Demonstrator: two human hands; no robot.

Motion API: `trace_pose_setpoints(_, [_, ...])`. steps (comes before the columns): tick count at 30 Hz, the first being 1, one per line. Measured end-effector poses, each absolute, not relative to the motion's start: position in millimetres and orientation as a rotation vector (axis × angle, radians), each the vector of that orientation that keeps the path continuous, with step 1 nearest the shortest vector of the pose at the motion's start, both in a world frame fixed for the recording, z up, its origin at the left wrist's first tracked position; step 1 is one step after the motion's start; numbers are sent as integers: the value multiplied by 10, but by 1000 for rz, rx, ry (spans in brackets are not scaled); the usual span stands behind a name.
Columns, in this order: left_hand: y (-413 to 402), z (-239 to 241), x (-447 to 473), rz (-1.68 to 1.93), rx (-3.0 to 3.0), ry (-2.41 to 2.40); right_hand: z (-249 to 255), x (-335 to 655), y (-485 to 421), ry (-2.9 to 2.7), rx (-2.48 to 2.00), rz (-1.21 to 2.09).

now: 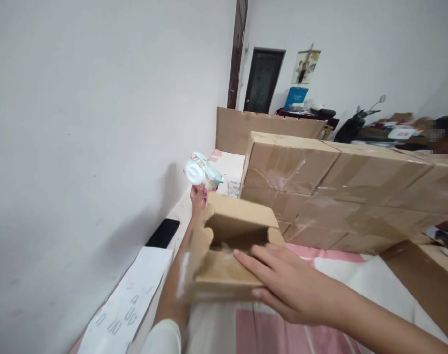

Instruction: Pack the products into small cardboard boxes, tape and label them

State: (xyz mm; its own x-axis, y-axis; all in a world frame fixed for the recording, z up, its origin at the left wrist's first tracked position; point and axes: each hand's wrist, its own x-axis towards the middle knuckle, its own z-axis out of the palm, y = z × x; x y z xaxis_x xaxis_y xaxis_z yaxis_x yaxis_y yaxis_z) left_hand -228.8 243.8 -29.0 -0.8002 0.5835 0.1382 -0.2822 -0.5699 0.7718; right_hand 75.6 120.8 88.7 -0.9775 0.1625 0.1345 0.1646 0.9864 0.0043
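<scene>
Fingers of our left hand [198,195] are pinching a small colourful packet [202,171] above the open cardboard box [229,246]. Our right hand [283,285] is lying flat, fingers spread, steadying it. Packing seems underway; next, we judge, calls for lowering the packet into the opening.

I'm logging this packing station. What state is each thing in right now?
small cardboard box: open, flaps up, lying under the right hand.
right hand: flat on the box, fingers spread, no grip.
left hand: raised beside the box, closed on the packet.
packet: held up, lid shut.
large cartons: taped shut, stacked.
phone: screen dark, lying flat.
paper sheet: lying flat.
</scene>
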Motion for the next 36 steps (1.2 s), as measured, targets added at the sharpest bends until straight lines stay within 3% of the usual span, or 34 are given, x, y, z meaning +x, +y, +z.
trace_pose_setpoints(4, [2099, 12, -2109, 2353, 760, 854, 590, 1557, 1015, -2981, -453, 36])
trace_pose_setpoints(9, [1591, 385, -1901, 2209, 980, 766, 84, 2079, 823, -2975, -490, -215])
trace_pose_setpoints(11, [1390, 489, -1762, 2130, 1117, 807, 37, 2225, 791, -2973, -582, -161])
trace_pose_setpoints(15, [1076, 562, -1296, 2040, 1370, 1005, 274, 2362, 782, -2682, -804, 316])
trace_pose_setpoints(20, [955, 409, -478, 1810, 1999, 1219, 680, 1855, 968, -1805, -786, 1129])
trace_pose_setpoints(24, [1062, 211, -175, 1715, 2314, 1273, 540, 1335, 1304, -1372, -715, 1260])
trace_pose_setpoints(29, [1393, 160, -746, 1435, 2137, 1059, 165, 1370, 1628, -1232, -715, 1282])
trace_pose_setpoints(36, [1877, -284, -2097, 1877, 1428, 1333, 107, 1949, 1459, -1328, -841, 1236])
